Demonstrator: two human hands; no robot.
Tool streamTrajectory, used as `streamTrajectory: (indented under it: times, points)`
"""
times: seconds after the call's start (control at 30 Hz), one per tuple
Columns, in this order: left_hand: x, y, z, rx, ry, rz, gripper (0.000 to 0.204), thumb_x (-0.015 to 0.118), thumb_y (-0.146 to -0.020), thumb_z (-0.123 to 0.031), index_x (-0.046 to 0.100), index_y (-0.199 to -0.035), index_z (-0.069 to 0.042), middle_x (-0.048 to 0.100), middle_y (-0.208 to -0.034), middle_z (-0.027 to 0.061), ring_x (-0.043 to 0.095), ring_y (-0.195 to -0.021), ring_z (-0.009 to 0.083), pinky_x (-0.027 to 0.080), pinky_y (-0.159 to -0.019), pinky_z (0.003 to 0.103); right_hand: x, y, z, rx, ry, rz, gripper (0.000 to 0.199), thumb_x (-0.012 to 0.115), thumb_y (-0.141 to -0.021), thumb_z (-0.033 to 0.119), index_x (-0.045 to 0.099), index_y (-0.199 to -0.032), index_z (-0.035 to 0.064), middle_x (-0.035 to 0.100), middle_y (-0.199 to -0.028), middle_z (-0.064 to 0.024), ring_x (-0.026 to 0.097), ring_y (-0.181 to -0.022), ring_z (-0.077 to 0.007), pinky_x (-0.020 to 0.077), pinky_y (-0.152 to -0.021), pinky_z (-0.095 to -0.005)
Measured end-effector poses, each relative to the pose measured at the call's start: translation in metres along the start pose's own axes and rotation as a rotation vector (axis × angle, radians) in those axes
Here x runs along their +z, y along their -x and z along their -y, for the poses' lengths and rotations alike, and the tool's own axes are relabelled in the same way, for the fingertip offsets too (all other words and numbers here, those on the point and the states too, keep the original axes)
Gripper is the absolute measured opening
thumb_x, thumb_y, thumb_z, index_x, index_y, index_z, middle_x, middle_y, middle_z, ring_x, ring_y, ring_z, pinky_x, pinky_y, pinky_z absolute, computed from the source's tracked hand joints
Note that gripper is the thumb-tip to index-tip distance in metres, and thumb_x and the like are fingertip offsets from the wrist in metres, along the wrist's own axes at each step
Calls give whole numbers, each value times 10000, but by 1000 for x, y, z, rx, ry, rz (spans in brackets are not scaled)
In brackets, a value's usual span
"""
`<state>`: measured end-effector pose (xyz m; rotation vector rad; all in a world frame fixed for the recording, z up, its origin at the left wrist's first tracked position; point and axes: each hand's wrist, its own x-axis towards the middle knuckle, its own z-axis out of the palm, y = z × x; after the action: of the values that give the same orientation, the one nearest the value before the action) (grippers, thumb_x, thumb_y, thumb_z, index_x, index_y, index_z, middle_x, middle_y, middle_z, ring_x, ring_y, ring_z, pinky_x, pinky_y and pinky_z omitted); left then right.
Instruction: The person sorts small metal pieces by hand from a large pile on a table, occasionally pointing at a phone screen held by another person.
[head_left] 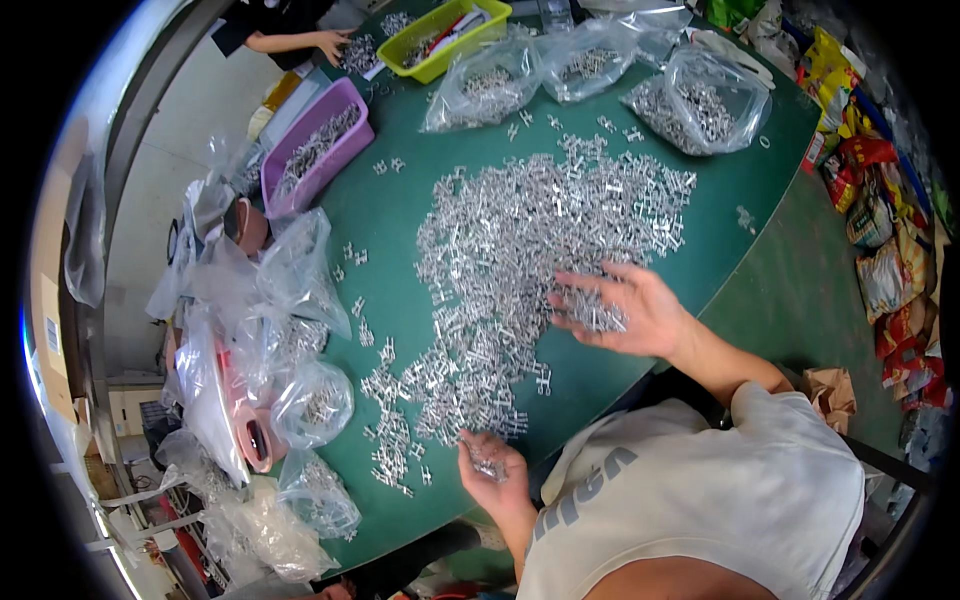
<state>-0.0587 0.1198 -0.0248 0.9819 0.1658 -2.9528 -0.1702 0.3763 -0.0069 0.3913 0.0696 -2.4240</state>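
A wide heap of small silver H-shaped metal parts (530,215) is spread over the green table. My right hand (645,315) is at the heap's right side, palm up with fingers spread, and a handful of metal parts (597,310) rests in it. At the heap's near end is my left hand (500,478), cupped with fingers curled around a smaller lot of the same parts (487,464). Some loose metal parts (393,450) lie in a thinner patch to the left of that hand.
A purple bin (350,100) and a yellow-green basket (440,65) with parts stand at the far left. Clear bags of parts (490,90) line the far side; more plastic bags (310,400) crowd the left edge. Another person's hand (330,45) reaches in at the top.
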Motion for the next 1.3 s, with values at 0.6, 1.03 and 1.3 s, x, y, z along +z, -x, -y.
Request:
streamTrajectory:
  times: [0.6,1.03,1.3]
  points:
    - [18,-14,12,74,-65,-22,173,449,-872,-148,532,-1008,-80,495,-749,38,466,-610,116,420,-524,230,113,-167,210,-624,527,-156,627,413,-888,234,47,-1355,32,32,-1398,-196,84,-1263,-459,197,-997,-579]
    - [20,-34,36,611,-1773,126,294,509,-831,-47,512,-1121,4,567,-726,77,450,-515,103,374,-469,240,1,-53,35,-813,2783,-185,634,587,-739,456,465,-1179,15,404,-1226,-213,334,-1167,-369,227,-989,-494]
    - [24,-49,28,951,-2430,100,295,545,-804,-78,555,-1098,-56,590,-759,154,564,-564,297,440,-516,369,-17,-49,-44,-822,2684,-157,812,627,-677,450,358,-1203,-107,290,-1292,-257,288,-1172,-399,209,-985,-527]
